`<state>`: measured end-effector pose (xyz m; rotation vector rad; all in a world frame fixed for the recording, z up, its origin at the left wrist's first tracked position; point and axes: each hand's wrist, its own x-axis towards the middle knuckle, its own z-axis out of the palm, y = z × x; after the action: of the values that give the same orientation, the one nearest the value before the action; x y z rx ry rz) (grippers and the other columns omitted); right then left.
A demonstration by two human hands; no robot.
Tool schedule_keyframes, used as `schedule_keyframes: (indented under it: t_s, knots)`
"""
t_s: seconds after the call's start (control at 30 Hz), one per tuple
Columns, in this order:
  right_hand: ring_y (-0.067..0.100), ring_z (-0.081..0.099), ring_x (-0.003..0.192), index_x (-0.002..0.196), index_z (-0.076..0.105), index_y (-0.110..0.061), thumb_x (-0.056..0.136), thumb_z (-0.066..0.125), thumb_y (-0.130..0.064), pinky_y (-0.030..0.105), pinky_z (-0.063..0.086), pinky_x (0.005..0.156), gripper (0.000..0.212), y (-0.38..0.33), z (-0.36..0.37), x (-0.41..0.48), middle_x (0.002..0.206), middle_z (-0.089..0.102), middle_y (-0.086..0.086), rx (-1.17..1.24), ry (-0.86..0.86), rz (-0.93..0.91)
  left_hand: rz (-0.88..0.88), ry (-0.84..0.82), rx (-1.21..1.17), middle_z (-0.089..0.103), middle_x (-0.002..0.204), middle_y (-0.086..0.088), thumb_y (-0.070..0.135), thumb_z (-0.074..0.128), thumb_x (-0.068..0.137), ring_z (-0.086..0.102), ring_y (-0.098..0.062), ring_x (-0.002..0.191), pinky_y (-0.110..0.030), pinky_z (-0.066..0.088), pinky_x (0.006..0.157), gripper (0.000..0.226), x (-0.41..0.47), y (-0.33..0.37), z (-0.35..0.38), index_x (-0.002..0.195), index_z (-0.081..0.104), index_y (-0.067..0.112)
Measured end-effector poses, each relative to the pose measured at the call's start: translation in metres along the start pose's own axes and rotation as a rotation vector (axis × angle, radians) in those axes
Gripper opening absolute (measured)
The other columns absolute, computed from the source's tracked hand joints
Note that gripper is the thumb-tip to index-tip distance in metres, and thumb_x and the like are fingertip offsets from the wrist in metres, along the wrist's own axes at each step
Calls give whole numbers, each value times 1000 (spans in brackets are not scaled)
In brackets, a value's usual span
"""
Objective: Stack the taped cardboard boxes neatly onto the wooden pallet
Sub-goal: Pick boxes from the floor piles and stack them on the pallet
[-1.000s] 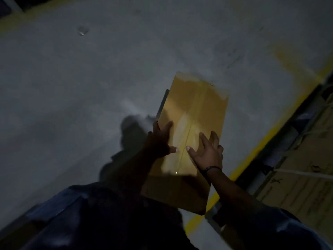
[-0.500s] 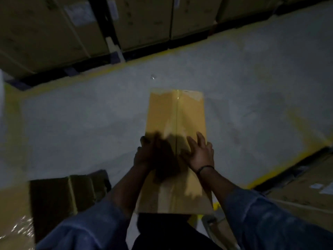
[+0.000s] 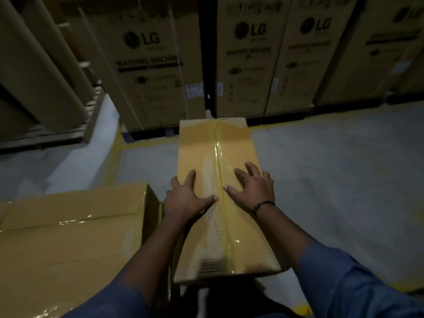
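I hold a long taped cardboard box (image 3: 220,145) out in front of me, its shiny tape seam running down the middle of the top face. My left hand (image 3: 187,198) grips its left edge, thumb lying across the top. My right hand (image 3: 252,187) grips the right edge with fingers spread over the top. A larger taped cardboard box (image 3: 68,237) sits just left of the held one, its top at about the same height. No wooden pallet is visible under it.
Tall LG washing machine cartons (image 3: 149,65) stand in a row ahead, behind a yellow floor line (image 3: 117,152). More big cartons (image 3: 34,76) stand on a pallet at the left. Grey concrete floor (image 3: 344,168) spreads to the right.
My view has swung up and around from bare floor to the row of cartons. The held box came along in both hands, and the larger taped box is now close on its left.
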<state>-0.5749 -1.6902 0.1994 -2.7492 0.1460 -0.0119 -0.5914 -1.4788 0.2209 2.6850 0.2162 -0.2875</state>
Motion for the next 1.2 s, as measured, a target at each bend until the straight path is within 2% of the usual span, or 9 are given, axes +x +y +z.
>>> schedule_keyframes:
  t_s: [0.13,0.37,0.77,0.97,1.2]
  knots:
    - [33,35,133,146,48,-43,78,52,-83,48,33,112,79,-40,-37,-51,163,26,-10,14,26,-94,-13,96,-32,28,154,-15,95,62,62,51,-40,131,-49,54,99,121,-64,-20,-39,161,16,43]
    - [32,37,131,143,51,-45,78,55,-82,47,34,107,75,-110,-80,-104,162,27,-9,-10,73,-315,-97,275,-43,29,154,-17,97,58,62,53,-45,128,-51,53,97,120,-150,-59,-95,160,14,44]
    - [33,41,129,138,57,-45,77,60,-80,50,37,109,71,-236,-57,-161,158,34,-10,94,-7,-703,-467,488,-65,22,162,-20,96,60,63,48,-46,135,-51,50,101,119,-267,-149,-144,160,11,46]
    - [30,43,126,135,58,-48,71,53,-86,46,38,105,75,-280,-27,-202,154,39,-14,146,-77,-873,-709,545,-91,21,162,-19,98,59,60,47,-45,136,-51,48,103,122,-329,-180,-137,160,12,46]
    - [30,41,129,135,58,-46,72,57,-81,47,36,110,71,-318,2,-263,155,38,-13,186,-254,-1101,-969,613,-138,24,162,-19,95,61,62,49,-44,134,-49,50,102,121,-407,-196,-113,161,13,46]
